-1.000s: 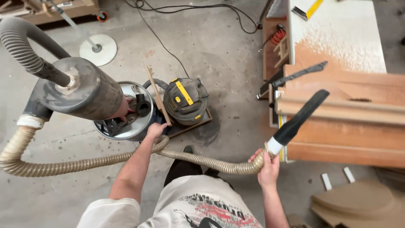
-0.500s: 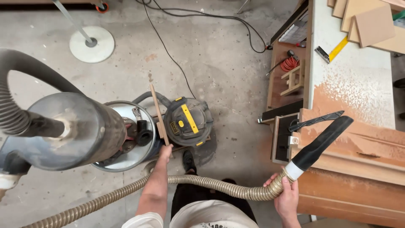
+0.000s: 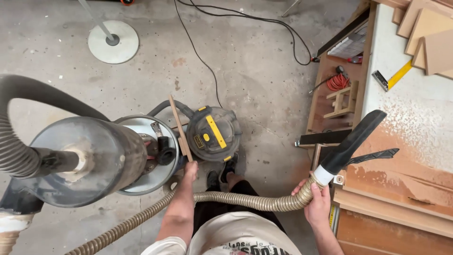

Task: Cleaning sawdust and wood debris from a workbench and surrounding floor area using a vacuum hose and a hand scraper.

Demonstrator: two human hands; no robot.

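The right hand [image 3: 317, 208] is closed around the ribbed tan hose [image 3: 245, 200] at the point where the hose meets a white collar and the black flat nozzle [image 3: 351, 141]. The nozzle angles up and away from the hand, with its tip over the edge of the workbench [image 3: 415, 123], whose white top carries a scatter of pale sawdust. From the right hand the hose runs left across the person's front, passes under the left forearm and continues down to the lower left corner of the view. The left hand [image 3: 190, 169] grips the lower end of a thin wooden stick [image 3: 179, 127], which stands tilted between the grey metal drum [image 3: 146, 156] and the shop vacuum [image 3: 213, 133]. The shop vacuum is a round dark unit with a yellow bar handle across its lid and a small yellow rectangular label beside that handle; it sits on the concrete floor just ahead of the person's feet. A large dark cylindrical canister [image 3: 89, 160] with a thick grey corrugated hose fills the left side of the view, in front of the drum. On the bench top, a yellow-and-black square [image 3: 391, 78] lies near stacked pale boards [image 3: 427, 38]. A shelf beside the bench holds a flat white printed sheet [image 3: 349, 46] and a coil of orange cord [image 3: 338, 82]. A black cable [image 3: 245, 21] trails across the floor, and a round white stand base [image 3: 113, 43] sits at the upper left.
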